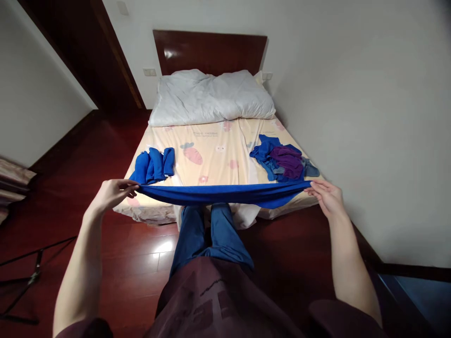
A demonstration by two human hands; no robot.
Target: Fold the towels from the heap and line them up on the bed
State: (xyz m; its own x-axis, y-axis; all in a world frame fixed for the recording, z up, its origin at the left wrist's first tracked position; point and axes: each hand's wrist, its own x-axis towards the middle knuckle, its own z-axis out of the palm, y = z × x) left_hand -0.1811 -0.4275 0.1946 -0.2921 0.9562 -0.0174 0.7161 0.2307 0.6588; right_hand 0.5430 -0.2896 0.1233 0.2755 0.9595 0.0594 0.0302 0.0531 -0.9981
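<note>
A blue towel (218, 193) is stretched wide in front of me, over the near edge of the bed. My left hand (118, 191) pinches one of its upper corners, and my right hand (326, 195) pinches the opposite one. Its lower edge sags between them. On the bed beyond my left hand lie several rolled or folded blue cloths (155, 164), side by side. Beyond my right hand is a loose heap of blue cloths (264, 152) with a purple cloth (288, 161) on top and a grey-blue piece at its right side.
The bed (211, 155) has a pale yellow sheet with carrot prints. A white quilt (211, 98) lies bunched below the dark wooden headboard (211, 51). A black metal stand (37, 267) is on the red-brown floor at left. A wall (369, 117) runs along the right.
</note>
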